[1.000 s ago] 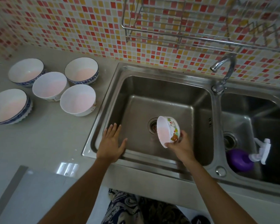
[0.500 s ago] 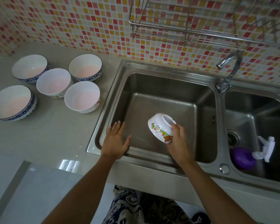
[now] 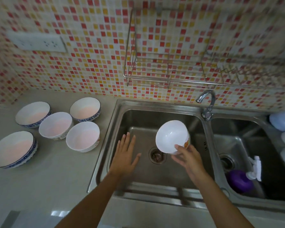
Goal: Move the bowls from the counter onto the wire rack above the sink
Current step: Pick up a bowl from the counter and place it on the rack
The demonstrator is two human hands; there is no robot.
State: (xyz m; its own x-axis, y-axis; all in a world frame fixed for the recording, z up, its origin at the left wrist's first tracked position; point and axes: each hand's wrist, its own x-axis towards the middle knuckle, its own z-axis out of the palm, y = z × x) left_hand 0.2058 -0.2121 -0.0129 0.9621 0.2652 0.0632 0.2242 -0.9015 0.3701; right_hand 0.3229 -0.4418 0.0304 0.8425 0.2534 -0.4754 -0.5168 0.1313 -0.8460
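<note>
The right hand [image 3: 187,159] had a small white ceramic bowl with a cartoon print on its outer wall [image 3: 172,136] pinched at the lower rim, fingers curled behind it, thumb on the near edge. The bowl was up in the air above the left basin of the stainless steel double sink [image 3: 138,122], tipped on its side so the bare white inside faced the camera. Just below it sat the round metal drain strainer [image 3: 157,156].

The left hand [image 3: 126,155] was spread flat with fingers apart, holding nothing, over the near left part of that same basin.

Over on the pale grey counter [image 3: 48,175], five bowls stood upright in a cluster: a wide white bowl with a blue patterned band [image 3: 12,149] nearest the left edge, a second blue-banded bowl [image 3: 32,114] behind it, a third blue-banded bowl [image 3: 85,109] close to the sink, and two plain white bowls, one in the middle [image 3: 55,125] and one just beside the sink's rim [image 3: 82,136].

Up on the red, yellow and white mosaic tile wall [image 3: 89,63], the chrome wire rack [image 3: 168,69] carried no bowl. The curved chrome tap [image 3: 206,102] stood between the two basins, and a purple spray bottle with a white trigger [image 3: 241,180] lay in the right basin.
</note>
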